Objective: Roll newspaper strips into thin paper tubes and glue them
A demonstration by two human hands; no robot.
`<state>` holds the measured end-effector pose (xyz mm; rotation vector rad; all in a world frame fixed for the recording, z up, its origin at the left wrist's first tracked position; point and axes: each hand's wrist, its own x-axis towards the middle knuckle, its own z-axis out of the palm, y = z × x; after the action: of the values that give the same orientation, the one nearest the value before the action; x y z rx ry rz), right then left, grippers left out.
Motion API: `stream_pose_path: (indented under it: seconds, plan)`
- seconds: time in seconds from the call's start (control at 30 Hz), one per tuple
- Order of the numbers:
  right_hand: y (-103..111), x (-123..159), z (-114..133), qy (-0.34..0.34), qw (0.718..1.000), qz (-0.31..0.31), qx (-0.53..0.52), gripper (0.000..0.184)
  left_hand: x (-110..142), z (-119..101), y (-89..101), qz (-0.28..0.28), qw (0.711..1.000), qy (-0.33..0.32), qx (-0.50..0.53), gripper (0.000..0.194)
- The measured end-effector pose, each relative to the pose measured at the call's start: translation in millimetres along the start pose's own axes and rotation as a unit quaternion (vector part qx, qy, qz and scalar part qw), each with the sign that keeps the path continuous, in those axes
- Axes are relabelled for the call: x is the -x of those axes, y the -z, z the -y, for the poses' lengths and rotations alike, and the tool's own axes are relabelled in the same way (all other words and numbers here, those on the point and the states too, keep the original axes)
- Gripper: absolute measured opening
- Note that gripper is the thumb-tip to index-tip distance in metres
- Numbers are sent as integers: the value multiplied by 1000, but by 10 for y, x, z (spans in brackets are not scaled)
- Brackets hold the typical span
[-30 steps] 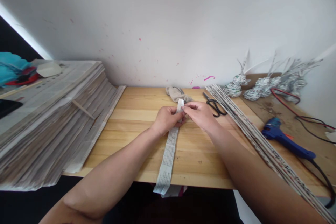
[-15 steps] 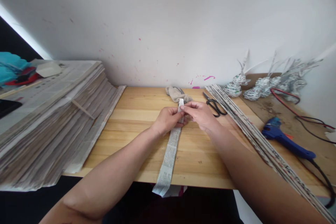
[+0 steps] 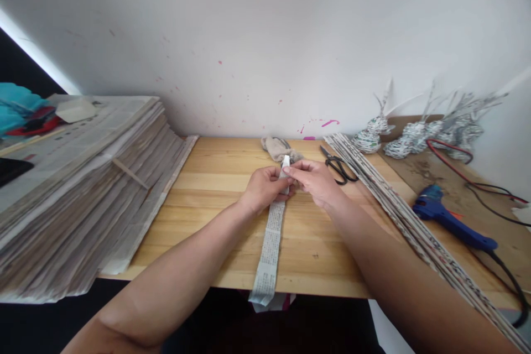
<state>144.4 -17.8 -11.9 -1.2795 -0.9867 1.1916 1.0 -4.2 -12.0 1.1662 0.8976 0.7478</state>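
Observation:
A long strip of newspaper runs from between my hands toward me, its near end hanging past the table's front edge. My left hand pinches the strip near its far end, thumb on top. Close against it, my right hand grips the same end between thumb and fingers from the other side. The far tip pokes out white above my fingers. Just beyond it lies a crumpled beige cloth. Black-handled scissors rest to the right of my right hand.
A tall stack of newspapers fills the left side. Rolled paper sticks lie slanting along the right. Beyond them are a blue glue gun with its cord, a brown board, and several woven paper figures by the wall.
The strip's near end has swung slightly to the right. Both hands keep their hold in nearly the same place.

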Motion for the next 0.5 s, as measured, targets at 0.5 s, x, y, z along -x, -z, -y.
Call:
stream_pose_path:
  seconds: [0.5]
  plan:
    - [11,30,92,-33,998,40,-36,35,-12,-5,15,48,998,-2,36,32]
